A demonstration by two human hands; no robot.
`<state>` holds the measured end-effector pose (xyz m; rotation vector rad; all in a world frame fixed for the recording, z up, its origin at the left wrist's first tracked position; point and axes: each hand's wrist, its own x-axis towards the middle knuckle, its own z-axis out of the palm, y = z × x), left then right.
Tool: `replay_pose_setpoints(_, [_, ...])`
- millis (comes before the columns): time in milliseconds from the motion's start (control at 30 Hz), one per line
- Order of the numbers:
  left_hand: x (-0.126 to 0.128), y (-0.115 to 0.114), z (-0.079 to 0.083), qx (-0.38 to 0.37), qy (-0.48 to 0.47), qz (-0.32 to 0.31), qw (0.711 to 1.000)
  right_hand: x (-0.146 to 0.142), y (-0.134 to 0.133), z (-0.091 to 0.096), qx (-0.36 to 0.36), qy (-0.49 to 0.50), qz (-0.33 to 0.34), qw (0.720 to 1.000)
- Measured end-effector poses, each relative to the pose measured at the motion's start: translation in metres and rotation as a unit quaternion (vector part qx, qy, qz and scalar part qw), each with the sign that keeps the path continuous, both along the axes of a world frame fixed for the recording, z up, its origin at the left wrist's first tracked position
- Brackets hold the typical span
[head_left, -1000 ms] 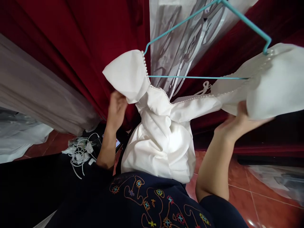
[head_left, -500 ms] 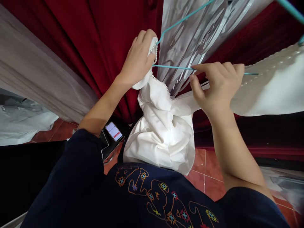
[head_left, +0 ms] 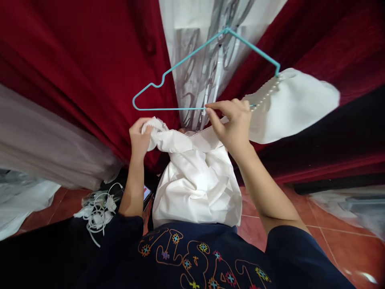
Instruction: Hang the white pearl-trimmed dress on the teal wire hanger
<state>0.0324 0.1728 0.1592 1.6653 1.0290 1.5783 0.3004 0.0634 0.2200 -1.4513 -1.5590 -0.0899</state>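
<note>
A white garment point(head_left: 195, 176) with a pearl-beaded neckline hangs in front of me. My left hand point(head_left: 140, 134) is closed on the bunched left shoulder of this garment, just below the hanger. The turquoise hanger point(head_left: 168, 109) has its left end bare, while its right end runs into the garment's right shoulder. With thumb and forefinger my right hand point(head_left: 233, 122) pinches the hanger's bottom bar near its middle. Beyond that hand the white sleeve point(head_left: 300, 106) spreads out to the right, its pearl edge lying along the hanger.
Dark red curtains point(head_left: 90, 60) hang behind, with clear plastic covers point(head_left: 195, 72) between them. White cables point(head_left: 100, 210) lie tangled at lower left beside a partly covered phone point(head_left: 146, 192). Red floor tiles point(head_left: 331, 241) show at lower right. A grey-white drape point(head_left: 51, 136) hangs at left.
The garment's left shoulder has come off the hanger's left end, and my left hand has moved down with it. More of the hanger shows now. My right hand still pinches the bar.
</note>
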Motion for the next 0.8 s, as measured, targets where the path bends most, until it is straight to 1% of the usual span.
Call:
replay_pose_setpoints(33, [0.008, -0.012, -0.007, -0.003, -0.022, -0.03, 0.999, -0.001, 0.001, 0.0, 0.009, -0.01, -0.004, 1.0])
replay_pose_setpoints(67, [0.018, -0.021, -0.011, -0.001, -0.056, -0.062, 0.996, -0.002, 0.001, 0.0, 0.024, -0.015, -0.006, 1.0])
replay_pose_setpoints(100, [0.028, -0.029, -0.011, 0.0, -0.096, -0.097, 0.991, -0.002, 0.001, 0.001, 0.044, -0.016, -0.006, 0.999])
replay_pose_setpoints(133, [0.038, -0.034, -0.007, 0.003, -0.135, -0.131, 0.982, -0.001, 0.0, 0.002, 0.071, -0.016, -0.004, 0.997])
replay_pose_setpoints(167, [0.048, -0.038, -0.001, 0.008, -0.173, -0.162, 0.972, 0.002, -0.001, 0.003, 0.106, -0.015, -0.005, 0.994])
replay_pose_setpoints(233, [0.065, -0.044, 0.019, 0.03, -0.231, -0.208, 0.95, 0.013, -0.004, 0.006, 0.179, -0.019, -0.02, 0.983])
replay_pose_setpoints(300, [0.077, -0.05, 0.04, 0.059, -0.266, -0.225, 0.935, 0.03, -0.004, 0.009, 0.235, -0.033, -0.068, 0.969])
replay_pose_setpoints(333, [0.081, -0.054, 0.049, 0.073, -0.276, -0.222, 0.932, 0.041, -0.002, 0.01, 0.25, -0.042, -0.1, 0.962])
replay_pose_setpoints(367, [0.084, -0.057, 0.056, 0.088, -0.282, -0.215, 0.931, 0.051, 0.001, 0.01, 0.252, -0.051, -0.127, 0.958])
replay_pose_setpoints(433, [0.088, -0.064, 0.063, 0.116, -0.286, -0.192, 0.931, 0.069, 0.011, 0.01, 0.214, -0.06, -0.15, 0.964])
replay_pose_setpoints(533, [0.092, -0.066, 0.064, 0.126, -0.3, -0.165, 0.931, 0.088, 0.026, 0.01, 0.108, -0.023, -0.117, 0.987])
replay_pose_setpoints(600, [0.093, -0.06, 0.061, 0.099, -0.323, -0.155, 0.929, 0.1, 0.032, 0.016, 0.072, 0.028, -0.102, 0.992])
replay_pose_setpoints(667, [0.094, -0.052, 0.059, 0.068, -0.346, -0.156, 0.923, 0.119, 0.032, 0.025, 0.078, 0.086, -0.101, 0.988])
replay_pose_setpoints(733, [0.095, -0.044, 0.057, 0.037, -0.363, -0.161, 0.917, 0.144, 0.026, 0.03, 0.101, 0.138, -0.108, 0.979])
replay_pose_setpoints(800, [0.097, -0.04, 0.055, 0.005, -0.374, -0.161, 0.913, 0.167, 0.013, 0.026, 0.141, 0.167, -0.132, 0.967])
